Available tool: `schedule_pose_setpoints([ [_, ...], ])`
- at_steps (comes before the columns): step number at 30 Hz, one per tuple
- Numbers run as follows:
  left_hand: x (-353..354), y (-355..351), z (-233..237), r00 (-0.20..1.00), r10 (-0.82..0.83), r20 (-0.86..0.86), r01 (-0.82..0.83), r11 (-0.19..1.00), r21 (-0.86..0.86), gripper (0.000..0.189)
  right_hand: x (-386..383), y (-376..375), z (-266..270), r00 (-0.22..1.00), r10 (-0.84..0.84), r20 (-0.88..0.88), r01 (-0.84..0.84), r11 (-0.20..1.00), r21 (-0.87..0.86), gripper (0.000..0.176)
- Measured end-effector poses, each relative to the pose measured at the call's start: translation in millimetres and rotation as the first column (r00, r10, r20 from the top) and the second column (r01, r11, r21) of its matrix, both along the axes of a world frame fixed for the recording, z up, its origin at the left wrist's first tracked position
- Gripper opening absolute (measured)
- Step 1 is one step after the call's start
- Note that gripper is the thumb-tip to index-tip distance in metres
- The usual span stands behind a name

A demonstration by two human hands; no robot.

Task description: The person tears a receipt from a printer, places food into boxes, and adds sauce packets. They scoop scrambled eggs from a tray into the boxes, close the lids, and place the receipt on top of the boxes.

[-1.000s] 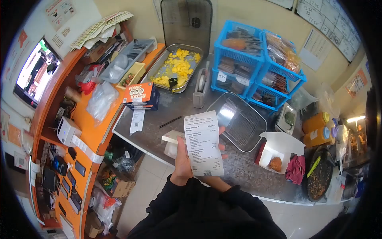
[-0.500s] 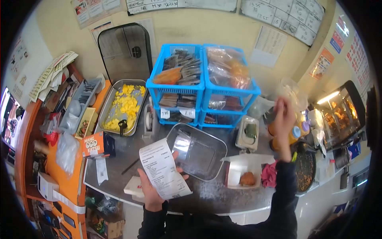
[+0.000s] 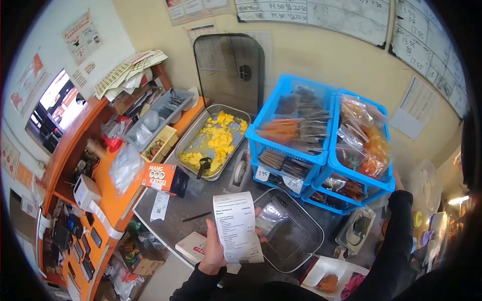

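My left hand (image 3: 214,251) is closed around a long printed receipt (image 3: 236,226), held upright and facing me. Below the receipt's right edge lies a clear-lidded tray (image 3: 301,241) with a small plastic packet (image 3: 272,215) at its upper left. My right arm stretches far out; my right hand (image 3: 396,181) is beside the right blue basket (image 3: 374,185), blurred and mostly hidden, so its fingers do not show. Under that arm stands an open white paper box (image 3: 339,266) with a piece of fried food (image 3: 327,283) in it.
The left blue basket (image 3: 296,150) holds sauce-like packets. A steel tray (image 3: 178,168) of yellow scrambled egg with a black spoon stands at left, beside an orange box (image 3: 159,176). A small steel container (image 3: 361,228) and several bottles (image 3: 427,237) are at right.
The view has turned left. My right hand has moved from above the bottles to beside the right blue basket. My left hand keeps its hold on the receipt, now more upright.
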State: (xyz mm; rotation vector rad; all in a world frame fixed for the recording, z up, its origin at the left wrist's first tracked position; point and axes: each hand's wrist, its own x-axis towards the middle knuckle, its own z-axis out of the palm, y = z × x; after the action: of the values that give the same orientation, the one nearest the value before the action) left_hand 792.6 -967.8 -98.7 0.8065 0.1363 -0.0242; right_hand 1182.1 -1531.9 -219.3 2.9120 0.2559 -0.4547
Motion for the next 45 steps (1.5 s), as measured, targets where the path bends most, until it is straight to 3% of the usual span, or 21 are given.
schedule_pose_setpoints([
  [8, -4, -7, 3, 0.999, -0.041, 0.026, 0.041, 0.999, 0.000, 0.091, -13, 0, 4, 0.998, 0.018, 0.058, -0.021, 0.998, 0.052, 0.025],
  [13, -18, -7, 1, 0.983, -0.118, 0.138, 0.130, 0.989, -0.075, 0.089, -33, -8, 34, 0.931, -0.045, 0.363, -0.115, 0.906, 0.408, 0.027],
  [15, -24, -10, 1, 0.980, -0.123, 0.158, 0.141, 0.984, -0.105, 0.089, -52, -4, 54, 0.891, -0.157, 0.426, -0.170, 0.755, 0.634, 0.028],
  [17, -31, -12, 3, 0.975, -0.143, 0.172, 0.162, 0.981, -0.103, 0.090, -92, 21, 91, 0.869, -0.316, 0.380, -0.203, 0.473, 0.857, 0.024],
  [20, -42, -12, 6, 0.971, -0.175, 0.161, 0.187, 0.980, -0.068, 0.089, -167, 61, 147, 0.768, -0.523, 0.370, -0.299, 0.217, 0.929, 0.026],
  [23, -52, -13, 6, 0.969, -0.194, 0.153, 0.204, 0.977, -0.056, 0.088, -276, 119, 198, 0.739, -0.655, 0.159, -0.204, 0.007, 0.979, 0.025],
  [25, -58, -13, 3, 0.959, -0.212, 0.188, 0.227, 0.972, -0.059, 0.086, -334, 101, 167, 0.715, -0.470, 0.518, -0.293, 0.471, 0.832, 0.031],
  [27, -65, -12, 0, 0.950, -0.228, 0.215, 0.250, 0.965, -0.083, 0.086, -411, 144, 176, 0.957, -0.261, 0.126, -0.090, 0.145, 0.985, 0.025],
  [29, -70, -9, -5, 0.945, -0.238, 0.224, 0.268, 0.957, -0.114, 0.085, -454, 182, 182, 0.930, -0.236, -0.282, 0.353, 0.358, 0.865, 0.024],
  [31, -78, -2, -13, 0.950, -0.228, 0.212, 0.263, 0.952, -0.156, 0.082, -469, 185, 114, 0.993, -0.115, 0.008, 0.053, 0.519, 0.853, 0.017],
  [33, -85, 7, -18, 0.953, -0.211, 0.218, 0.258, 0.942, -0.215, 0.077, -472, 193, 82, 0.980, -0.080, 0.181, -0.085, 0.653, 0.753, 0.019],
  [34, -89, 13, -19, 0.959, -0.194, 0.205, 0.236, 0.950, -0.205, 0.077, -474, 196, 70, 0.986, -0.103, 0.131, -0.030, 0.660, 0.750, 0.022],
  [37, -105, 31, -22, 0.977, -0.118, 0.177, 0.152, 0.970, -0.188, 0.075, -477, 231, 78, 0.952, -0.046, 0.301, -0.130, 0.832, 0.539, 0.025],
  [38, -110, 37, -23, 0.980, -0.096, 0.175, 0.128, 0.975, -0.183, 0.075, -468, 255, 92, 0.927, -0.089, 0.363, -0.161, 0.782, 0.603, 0.026],
  [40, -118, 48, -28, 0.988, -0.051, 0.147, 0.076, 0.983, -0.166, 0.075, -436, 308, 112, 0.893, -0.046, 0.447, -0.358, 0.530, 0.769, 0.024],
  [41, -121, 51, -29, 0.988, -0.038, 0.146, 0.064, 0.983, -0.172, 0.076, -417, 335, 108, 0.934, -0.035, 0.354, -0.307, 0.427, 0.850, 0.020],
  [42, -123, 54, -30, 0.989, -0.024, 0.148, 0.051, 0.982, -0.179, 0.076, -387, 356, 91, 0.895, 0.092, 0.437, -0.424, 0.481, 0.767, 0.021],
  [43, -124, 58, -30, 0.988, -0.010, 0.153, 0.039, 0.982, -0.185, 0.076, -350, 375, 58, 0.892, 0.159, 0.424, -0.440, 0.524, 0.729, 0.022],
  [45, -131, 63, -27, 0.990, -0.003, 0.144, 0.028, 0.985, -0.168, 0.077, -273, 411, -10, 0.862, 0.150, 0.484, -0.452, 0.659, 0.601, 0.021],
])
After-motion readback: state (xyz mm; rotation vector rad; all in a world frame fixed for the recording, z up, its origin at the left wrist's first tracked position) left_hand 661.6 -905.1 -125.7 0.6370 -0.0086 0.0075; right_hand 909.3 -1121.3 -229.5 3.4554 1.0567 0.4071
